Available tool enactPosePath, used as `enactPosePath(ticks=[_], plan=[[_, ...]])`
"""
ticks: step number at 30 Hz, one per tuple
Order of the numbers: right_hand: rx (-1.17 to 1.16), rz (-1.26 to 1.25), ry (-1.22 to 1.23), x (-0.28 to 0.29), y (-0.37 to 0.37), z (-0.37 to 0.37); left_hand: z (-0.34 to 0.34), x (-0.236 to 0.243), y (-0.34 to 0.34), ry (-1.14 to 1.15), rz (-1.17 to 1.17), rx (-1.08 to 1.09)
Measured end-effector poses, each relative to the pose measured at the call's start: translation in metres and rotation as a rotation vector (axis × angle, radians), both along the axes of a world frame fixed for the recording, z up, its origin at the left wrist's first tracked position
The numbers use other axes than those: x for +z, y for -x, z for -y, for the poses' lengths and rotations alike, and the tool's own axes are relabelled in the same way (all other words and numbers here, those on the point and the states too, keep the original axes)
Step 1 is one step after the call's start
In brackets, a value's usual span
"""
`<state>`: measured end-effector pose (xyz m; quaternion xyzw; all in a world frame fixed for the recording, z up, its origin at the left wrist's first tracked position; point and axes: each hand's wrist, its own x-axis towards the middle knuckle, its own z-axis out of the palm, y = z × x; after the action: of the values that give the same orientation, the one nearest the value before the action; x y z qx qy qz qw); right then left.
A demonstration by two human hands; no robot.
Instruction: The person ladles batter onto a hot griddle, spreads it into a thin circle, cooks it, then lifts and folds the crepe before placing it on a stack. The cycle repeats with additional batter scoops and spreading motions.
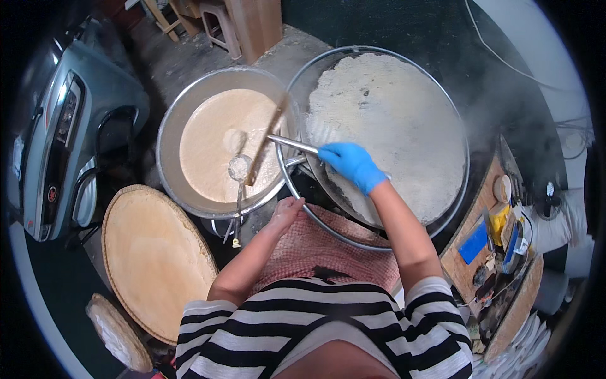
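Note:
My right hand (350,165), in a blue glove, is closed round the metal handle (293,144) of a spreader. The spreader's long wooden blade (268,140) is tilted above a big metal pot (169,136) of beige batter (205,142). A ladle (240,168) leans in the pot, its handle over the near rim. My bare left hand (288,211) is closed at the near left side of a metal ring (332,240) that runs round a griddle. A wide, thin pale sheet (391,126) covers most of the griddle and steams.
On the left, a round woven tray (148,259) leans below a grey-blue vehicle (82,126). A wooden board (467,252) with a blue item and a yellow packet stands at right. A plastic stool (219,28) is at the back.

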<state>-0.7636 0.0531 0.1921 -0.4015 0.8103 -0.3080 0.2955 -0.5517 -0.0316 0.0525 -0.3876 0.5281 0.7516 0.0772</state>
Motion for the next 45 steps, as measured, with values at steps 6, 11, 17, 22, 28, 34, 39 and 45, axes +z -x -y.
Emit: enactPosePath(ticks=[6,11,17,22,28,34,39,45], plan=[[-0.435,-0.056,0.04,-0.006,-0.074,-0.125,-0.046,0.036,0.0,-0.032,0.11,-0.35],[-0.633,-0.111,0.145,-0.022,-0.143,-0.166,-0.124,0.054,0.03,0.055,-0.362,-0.209],[-0.991,-0.133,0.255,-0.026,-0.126,-0.266,-0.141,0.082,0.044,-0.235,-0.319,-0.262],[-1.418,-0.695,0.095,-0.023,-0.051,-0.425,-0.097,0.109,0.041,0.015,-0.346,-0.272],[-1.653,-0.478,-0.459,-0.044,0.009,-0.496,-0.076,0.117,0.02,0.065,-0.469,-0.289],[-1.514,-0.499,-0.418,-0.074,0.024,-0.536,-0.08,0.116,-0.006,0.02,-0.536,-0.328],[-1.489,0.078,0.226,-0.062,0.017,-0.564,-0.094,0.127,-0.017,-0.068,-0.57,-0.186],[-1.541,0.393,1.082,-0.03,-0.062,-0.482,-0.077,0.141,-0.002,-0.297,-0.706,-0.183]])
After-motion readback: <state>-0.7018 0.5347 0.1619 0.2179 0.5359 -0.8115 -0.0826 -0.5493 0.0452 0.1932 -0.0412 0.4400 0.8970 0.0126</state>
